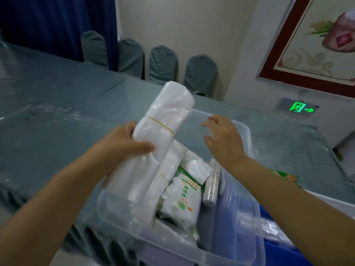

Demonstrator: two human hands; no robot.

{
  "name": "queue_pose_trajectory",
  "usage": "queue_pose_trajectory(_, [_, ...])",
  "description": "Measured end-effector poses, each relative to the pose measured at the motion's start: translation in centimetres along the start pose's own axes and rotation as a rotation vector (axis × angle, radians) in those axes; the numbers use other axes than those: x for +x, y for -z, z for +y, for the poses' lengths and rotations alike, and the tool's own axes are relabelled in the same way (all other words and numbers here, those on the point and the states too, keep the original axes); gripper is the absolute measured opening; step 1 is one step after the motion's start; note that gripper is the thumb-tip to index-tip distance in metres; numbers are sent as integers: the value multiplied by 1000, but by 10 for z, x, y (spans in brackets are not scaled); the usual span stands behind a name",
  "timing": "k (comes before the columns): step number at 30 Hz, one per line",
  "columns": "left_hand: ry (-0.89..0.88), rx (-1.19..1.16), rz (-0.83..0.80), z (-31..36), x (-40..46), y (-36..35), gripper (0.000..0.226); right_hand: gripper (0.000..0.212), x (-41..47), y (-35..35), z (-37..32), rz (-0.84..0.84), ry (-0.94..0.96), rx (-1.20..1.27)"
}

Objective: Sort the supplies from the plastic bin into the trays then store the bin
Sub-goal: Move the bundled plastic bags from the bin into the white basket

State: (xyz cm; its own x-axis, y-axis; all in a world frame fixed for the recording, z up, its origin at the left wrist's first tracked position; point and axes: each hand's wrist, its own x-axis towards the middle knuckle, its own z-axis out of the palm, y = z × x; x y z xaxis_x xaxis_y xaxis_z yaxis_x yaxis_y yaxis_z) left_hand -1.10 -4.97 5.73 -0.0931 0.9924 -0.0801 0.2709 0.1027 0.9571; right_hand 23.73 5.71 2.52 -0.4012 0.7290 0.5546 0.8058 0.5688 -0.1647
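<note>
The long white roll of thin plastic bags (163, 120) looks soft, filmy and faintly glossy, cinched by a thin yellow rubber band (161, 122). The clear rectangular plastic bin (247, 214) is smooth, hard and translucent, holding white-and-green sachet packs (181, 200) in shiny crinkled film and a slim roll in clear glossy wrap (211, 187). The grey-blue tablecloth (57, 96) is matt woven cloth under a wrinkled, shiny transparent plastic sheet (48, 112), and the grey-blue chair covers (163, 64) are matt fabric.

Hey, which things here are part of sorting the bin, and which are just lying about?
Part of the job:
clear plastic bin
roll of plastic bags held by left hand
green-and-white packets
right hand

Just there:
covered chairs
framed picture
exit sign
</note>
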Motion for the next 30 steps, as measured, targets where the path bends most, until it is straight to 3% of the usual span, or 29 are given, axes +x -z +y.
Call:
queue_pose_trajectory(5, [26, 23, 258, -10, 6, 34, 47, 33, -12, -42, -24, -638, -123, -48])
queue_pose_trajectory(8, [32, -5, 321, -16, 7, 37, 40, 33, -17, -76, -37, -830, -225, -21])
queue_pose_trajectory(11, [30, -13, 345, -23, 7, 36, 33, 37, -22, -106, -46, -854, -436, 88])
queue_pose_trajectory(17, [21, 7, 373, -38, 10, 39, 30, 82, -18, -157, -74, -740, -1062, 518])
queue_pose_trajectory(21, [12, 30, 361, -41, 7, 39, 27, 68, -13, -163, -73, -482, -1424, 882])
queue_pose_trajectory(24, [19, 75, 359, -41, 3, 38, 27, 50, -14, -158, -67, -499, -1493, 1015])
queue_pose_trajectory(30, [29, 118, 339, -38, 0, 29, 28, 52, -16, -151, -76, -477, -1388, 1090])
